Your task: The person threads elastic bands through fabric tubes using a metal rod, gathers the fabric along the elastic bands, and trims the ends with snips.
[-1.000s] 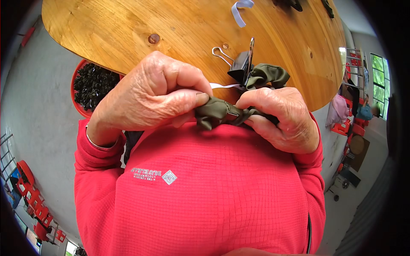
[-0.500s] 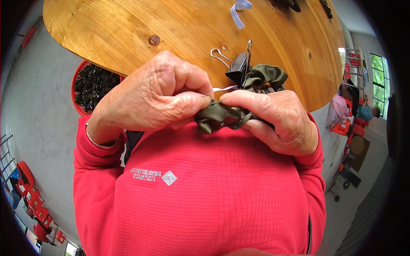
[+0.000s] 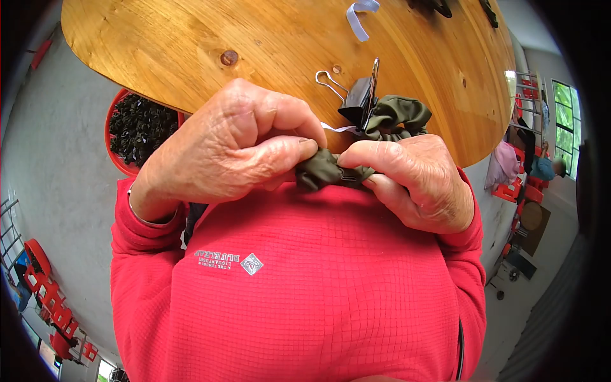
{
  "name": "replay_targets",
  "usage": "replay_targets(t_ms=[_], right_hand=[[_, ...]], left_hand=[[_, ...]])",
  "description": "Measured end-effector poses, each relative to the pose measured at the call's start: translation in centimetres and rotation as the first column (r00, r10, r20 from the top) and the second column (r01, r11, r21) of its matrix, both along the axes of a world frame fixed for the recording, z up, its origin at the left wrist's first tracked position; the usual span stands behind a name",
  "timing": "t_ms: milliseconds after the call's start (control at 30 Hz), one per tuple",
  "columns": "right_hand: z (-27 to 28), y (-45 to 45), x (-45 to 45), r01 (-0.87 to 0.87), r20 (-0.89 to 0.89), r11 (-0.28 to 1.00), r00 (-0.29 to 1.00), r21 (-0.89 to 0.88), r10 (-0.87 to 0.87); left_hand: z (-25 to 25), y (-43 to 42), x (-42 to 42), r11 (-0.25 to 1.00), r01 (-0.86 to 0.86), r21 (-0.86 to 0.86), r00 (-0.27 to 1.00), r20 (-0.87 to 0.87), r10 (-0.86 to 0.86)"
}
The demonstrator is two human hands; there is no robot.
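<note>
An olive-green scrunchie [image 3: 320, 172] of gathered, shiny fabric is stretched between my hands, close to my chest. My left hand [image 3: 238, 143] is closed, its thumb and curled forefinger pinching the left end. My right hand [image 3: 417, 175] grips the fabric from the other side, thumb and fingers pressed together around it. A white elastic strip [image 3: 338, 128] runs from behind my left fingers to a black binder clip [image 3: 358, 99] at the table edge. More bunched olive fabric [image 3: 400, 116] lies beside the clip, above my right hand. The inner fingertips of my left hand are hidden.
The wooden table [image 3: 159, 44] curves in front of me. A white strip [image 3: 360, 22] and dark items [image 3: 439, 6] lie farther back on it. Left of me, a red basket [image 3: 114, 149] holds many dark fabric pieces. Red stools [image 3: 56, 312] stand on the floor.
The fabric between my hands has bunched and turned, so less of it hangs below my fingers. My right thumb has shifted slightly to the right.
</note>
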State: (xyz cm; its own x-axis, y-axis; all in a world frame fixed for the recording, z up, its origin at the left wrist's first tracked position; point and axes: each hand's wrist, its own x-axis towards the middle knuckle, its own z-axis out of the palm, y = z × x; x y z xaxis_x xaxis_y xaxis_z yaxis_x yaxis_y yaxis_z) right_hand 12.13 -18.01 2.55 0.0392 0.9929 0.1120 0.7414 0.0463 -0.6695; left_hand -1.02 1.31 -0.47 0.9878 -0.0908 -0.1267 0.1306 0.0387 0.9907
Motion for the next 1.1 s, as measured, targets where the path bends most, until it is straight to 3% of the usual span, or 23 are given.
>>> replay_targets(t_ms=[100, 200, 300, 400, 533, 633, 767, 967, 1100], right_hand=[[0.1, 0.1, -0.1, 0.011, 0.010, 1.000, 1.000, 0.002, -0.011], [0.1, 0.1, -0.1, 0.006, 0.023, 1.000, 1.000, -0.004, -0.006], [0.1, 0.2, -0.1, 0.004, 0.016, 1.000, 1.000, 0.005, -0.004], [0.2, 0.4, -0.2, 0.009, 0.005, 1.000, 1.000, -0.004, -0.009], [0.1, 0.4, -0.2, 0.025, 0.010, 1.000, 1.000, -0.017, -0.025], [0.1, 0.4, -0.3, 0.033, 0.000, 0.999, 0.999, -0.029, -0.033], [0.0, 0.4, -0.4, 0.051, 0.012, 0.998, 0.999, -0.036, -0.050], [-0.3, 0.5, -0.5, 0.055, 0.034, 0.998, 0.998, -0.023, -0.054], [-0.4, 0.7, -0.5, 0.066, 0.031, 0.998, 0.997, -0.006, -0.066]], left_hand=[[-0.9, -0.6, -0.7, 0.989, -0.102, -0.103, 0.994, 0.038, 0.106], [-0.9, -0.5, -1.3, 0.997, -0.079, 0.015, 0.990, 0.121, 0.077], [-0.3, -0.5, -1.6, 0.989, -0.120, -0.085, 0.992, 0.029, 0.122], [-1.4, -0.8, -1.9, 0.971, -0.228, 0.067, 0.948, 0.243, 0.206], [-1.6, -1.1, -2.2, 0.935, -0.331, 0.128, 0.898, 0.347, 0.270], [-1.7, -1.2, -2.3, 0.888, -0.352, 0.295, 0.862, 0.471, 0.185], [-1.9, -1.6, -1.7, 0.792, -0.476, 0.382, 0.762, 0.628, 0.155], [-2.3, -1.5, -1.6, 0.802, -0.483, 0.352, 0.750, 0.638, 0.171], [-3.0, -2.4, -1.3, 0.755, -0.563, 0.335, 0.646, 0.748, 0.149]])
